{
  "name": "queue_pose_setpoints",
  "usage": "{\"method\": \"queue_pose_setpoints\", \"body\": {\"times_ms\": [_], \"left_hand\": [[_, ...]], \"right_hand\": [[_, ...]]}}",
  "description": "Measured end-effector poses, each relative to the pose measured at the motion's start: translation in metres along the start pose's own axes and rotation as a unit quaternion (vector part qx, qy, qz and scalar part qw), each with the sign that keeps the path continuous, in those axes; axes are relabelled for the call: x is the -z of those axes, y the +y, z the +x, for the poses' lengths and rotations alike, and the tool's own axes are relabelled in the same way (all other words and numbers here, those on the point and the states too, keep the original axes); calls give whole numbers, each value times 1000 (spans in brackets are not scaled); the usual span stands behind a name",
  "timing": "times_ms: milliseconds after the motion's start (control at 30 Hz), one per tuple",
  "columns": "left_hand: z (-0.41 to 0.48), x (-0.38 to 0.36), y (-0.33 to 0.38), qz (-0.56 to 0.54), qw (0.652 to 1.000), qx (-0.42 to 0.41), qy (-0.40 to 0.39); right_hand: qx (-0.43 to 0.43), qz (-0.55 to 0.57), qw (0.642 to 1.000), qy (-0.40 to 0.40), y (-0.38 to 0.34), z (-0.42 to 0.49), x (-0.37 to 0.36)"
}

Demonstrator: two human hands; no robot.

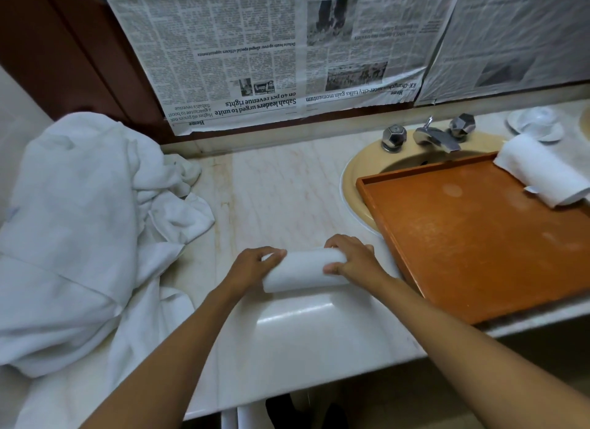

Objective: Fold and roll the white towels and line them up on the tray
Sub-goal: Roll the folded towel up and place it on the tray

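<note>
A rolled white towel (305,270) lies on the marble counter (287,185) in front of me. My left hand (252,264) grips its left end, fingers curled over the top. At the roll's right end my right hand (352,257) holds it with fingers over the top and thumb on the near side. An orange wooden tray (472,237) sits to the right, partly over the sink. One rolled white towel (539,169) lies at the tray's far right corner. A heap of loose white towels (79,221) covers the counter's left side.
A beige sink (360,173) with a chrome tap (435,136) and two faceted handles lies behind the tray. A white dish (534,122) stands at the far right. Newspaper sheets (255,51) cover the wall behind. The counter's front edge runs below my forearms.
</note>
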State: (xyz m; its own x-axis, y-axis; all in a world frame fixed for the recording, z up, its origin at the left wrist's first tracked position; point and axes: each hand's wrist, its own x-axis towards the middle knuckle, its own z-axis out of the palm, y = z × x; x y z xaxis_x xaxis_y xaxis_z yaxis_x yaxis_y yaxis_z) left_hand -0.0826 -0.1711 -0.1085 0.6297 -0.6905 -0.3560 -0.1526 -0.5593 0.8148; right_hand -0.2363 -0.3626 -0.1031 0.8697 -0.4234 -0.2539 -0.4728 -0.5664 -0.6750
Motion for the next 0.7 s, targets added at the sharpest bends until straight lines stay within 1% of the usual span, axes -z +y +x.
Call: {"method": "queue_pose_setpoints", "body": {"times_ms": [33, 100, 167, 200, 267, 333, 400, 467, 500, 600, 700], "left_hand": [[2, -3, 0, -19, 999, 12, 28], [1, -15, -1, -86, 989, 50, 113], [-10, -30, 3, -180, 960, 88, 197], [-17, -38, 5, -211, 945, 88, 233], [-35, -56, 10, -243, 927, 84, 273], [-49, -75, 11, -274, 921, 104, 258], [-58, -93, 15, -318, 916, 133, 207], [-61, -105, 21, -359, 911, 131, 155], [-59, -108, 23, -377, 906, 129, 143], [-52, -109, 24, -417, 889, 144, 121], [-43, -105, 28, -431, 884, 153, 95]], "right_hand": [[-17, 19, 1000, -1, -2, 3, 0], [-55, 43, 998, 5, -7, 7, 1], [-96, 76, 992, 11, -10, 8, -1], [-111, 93, 989, 15, -11, 7, -2], [-124, 105, 986, 28, -14, 3, -9], [-129, 86, 986, 54, -18, -3, -20], [-144, 70, 983, 88, -25, -14, -31], [-158, 86, 978, 110, -31, -23, -44], [-165, 100, 974, 118, -34, -27, -49], [-186, 131, 966, 126, -41, -32, -53], [-208, 167, 957, 118, -39, -30, -45]]}}
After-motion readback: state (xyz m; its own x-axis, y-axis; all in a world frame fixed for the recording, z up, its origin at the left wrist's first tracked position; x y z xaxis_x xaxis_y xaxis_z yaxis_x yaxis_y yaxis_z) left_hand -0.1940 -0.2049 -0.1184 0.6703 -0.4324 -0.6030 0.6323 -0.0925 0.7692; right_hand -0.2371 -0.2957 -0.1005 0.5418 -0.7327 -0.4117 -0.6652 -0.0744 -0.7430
